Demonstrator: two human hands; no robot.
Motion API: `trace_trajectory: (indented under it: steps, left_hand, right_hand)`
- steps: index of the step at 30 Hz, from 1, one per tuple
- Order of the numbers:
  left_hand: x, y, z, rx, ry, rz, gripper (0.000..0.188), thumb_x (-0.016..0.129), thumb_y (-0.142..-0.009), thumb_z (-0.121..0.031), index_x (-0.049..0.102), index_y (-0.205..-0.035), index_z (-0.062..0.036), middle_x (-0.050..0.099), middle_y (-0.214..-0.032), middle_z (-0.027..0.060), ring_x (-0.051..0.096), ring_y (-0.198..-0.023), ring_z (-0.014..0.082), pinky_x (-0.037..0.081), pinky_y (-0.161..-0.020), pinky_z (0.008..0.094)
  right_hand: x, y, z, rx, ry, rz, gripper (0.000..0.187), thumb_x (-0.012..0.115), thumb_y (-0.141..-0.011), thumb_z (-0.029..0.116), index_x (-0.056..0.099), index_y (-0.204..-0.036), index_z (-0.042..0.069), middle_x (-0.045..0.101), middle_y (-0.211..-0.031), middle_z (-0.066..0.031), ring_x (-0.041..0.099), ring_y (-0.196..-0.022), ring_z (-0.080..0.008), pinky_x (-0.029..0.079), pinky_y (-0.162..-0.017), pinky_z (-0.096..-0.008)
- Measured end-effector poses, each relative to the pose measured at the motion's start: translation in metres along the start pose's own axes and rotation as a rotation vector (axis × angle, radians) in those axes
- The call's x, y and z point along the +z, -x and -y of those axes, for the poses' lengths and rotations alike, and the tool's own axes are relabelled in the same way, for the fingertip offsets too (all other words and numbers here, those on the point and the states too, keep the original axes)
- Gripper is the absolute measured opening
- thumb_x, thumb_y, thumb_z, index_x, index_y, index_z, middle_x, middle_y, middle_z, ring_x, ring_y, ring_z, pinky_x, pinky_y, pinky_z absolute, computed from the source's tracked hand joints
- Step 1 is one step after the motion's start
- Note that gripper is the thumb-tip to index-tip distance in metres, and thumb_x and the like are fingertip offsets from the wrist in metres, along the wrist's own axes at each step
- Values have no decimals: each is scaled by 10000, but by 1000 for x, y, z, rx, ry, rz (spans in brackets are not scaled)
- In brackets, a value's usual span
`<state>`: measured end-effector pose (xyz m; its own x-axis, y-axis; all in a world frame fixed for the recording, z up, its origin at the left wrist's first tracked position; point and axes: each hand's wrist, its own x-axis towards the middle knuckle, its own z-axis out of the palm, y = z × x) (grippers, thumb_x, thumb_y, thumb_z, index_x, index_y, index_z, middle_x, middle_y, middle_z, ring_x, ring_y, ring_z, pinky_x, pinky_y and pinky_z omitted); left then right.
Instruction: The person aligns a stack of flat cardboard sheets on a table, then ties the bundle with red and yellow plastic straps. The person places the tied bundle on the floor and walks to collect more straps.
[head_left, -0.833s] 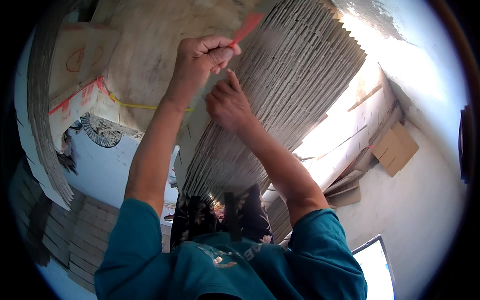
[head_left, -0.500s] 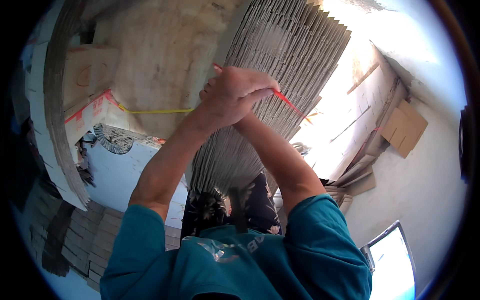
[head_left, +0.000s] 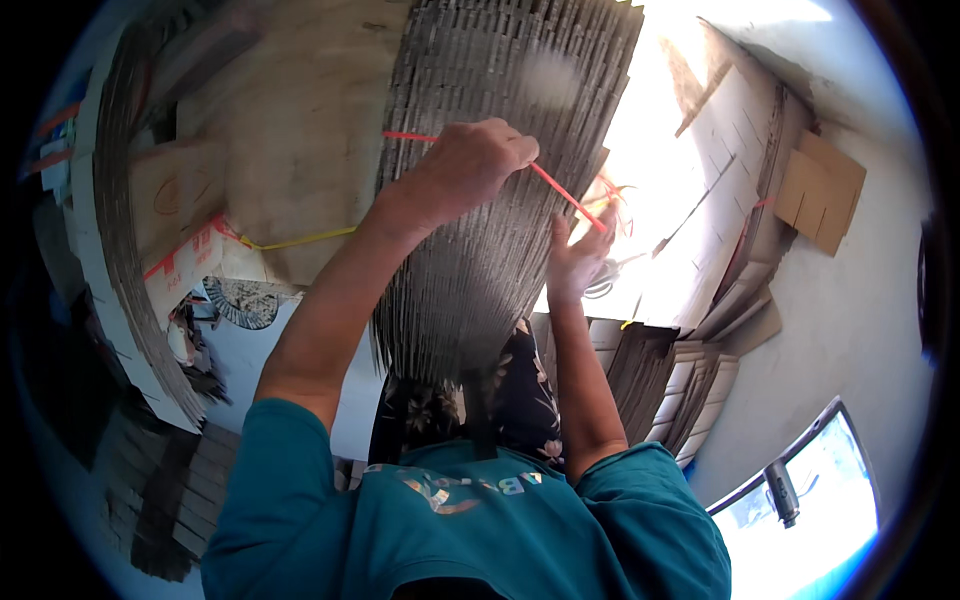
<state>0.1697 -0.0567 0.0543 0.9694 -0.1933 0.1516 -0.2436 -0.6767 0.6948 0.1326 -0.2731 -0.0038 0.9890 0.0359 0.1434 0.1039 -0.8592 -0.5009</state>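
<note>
A thick stack of grey cardboard sheets, its ribbed edges facing up, lies in front of me. Across its upper part runs a narrow red strap. My left hand is closed round the strap over the middle of the stack. From that hand the strap slants down to the right in a straight line to my right hand, beside the stack's right edge. The right fingers hold the strap near its end, with the thumb standing apart. Where the strap passes under the left palm is hidden.
A brown wooden board lies left of the stack, with a yellow strap along it. Boxes and cardboard stand at the far left. On the right are a brightly lit pale surface, a brown cardboard piece and a white wall.
My hands were together over the stack; the right hand has moved down and right, drawing apart from the left. More of the red strap shows. The view has shifted slightly.
</note>
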Motion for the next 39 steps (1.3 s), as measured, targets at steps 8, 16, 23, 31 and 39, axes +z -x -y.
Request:
trace_trajectory:
  steps: [8, 16, 23, 31, 39]
  left_hand:
    - [46, -14, 6, 155, -48, 181, 64, 517, -741, -45, 544, -683, -37, 550, -674, 73, 534, -670, 243, 479, -577, 359]
    - [82, -21, 29, 278, -70, 92, 131, 523, -816, -79, 627, -813, 0, 641, -1054, 112, 538, -1134, 253, 408, -1006, 388]
    - [110, -8, 41, 219, 32, 50, 109, 555, -829, -88, 638, -847, -19, 654, -1008, 96, 562, -1115, 236, 385, -1033, 411]
    - [112, -13, 41, 207, 8, -19, 72, 583, -828, -94, 632, -829, -42, 640, -866, 63, 606, -948, 206, 415, -979, 409]
    - [113, -12, 36, 210, -10, 0, 64, 604, -827, -94, 629, -843, -37, 645, -862, 55, 607, -955, 193, 404, -983, 403]
  right_hand:
    - [20, -10, 24, 143, -25, 618, 231, 504, -813, 65, 515, -1042, 36, 620, -770, -158, 620, -731, -359, 470, -631, -461]
    - [12, -21, 24, 202, -148, 766, 225, 487, -841, 111, 527, -1055, 51, 624, -877, -182, 600, -871, -366, 442, -744, -466]
    - [17, -26, 8, 266, -298, 755, 276, 610, -773, 125, 590, -1040, 57, 639, -801, -142, 627, -809, -322, 475, -700, -423]
    - [50, -24, -77, 651, -1040, 635, 352, 672, -781, 155, 617, -1084, -14, 661, -901, -131, 639, -787, -221, 504, -691, -360]
    - [88, -39, -81, -68, 182, 402, 395, 593, -789, 86, 529, -1177, 48, 545, -1057, -103, 516, -1031, -303, 413, -818, -453]
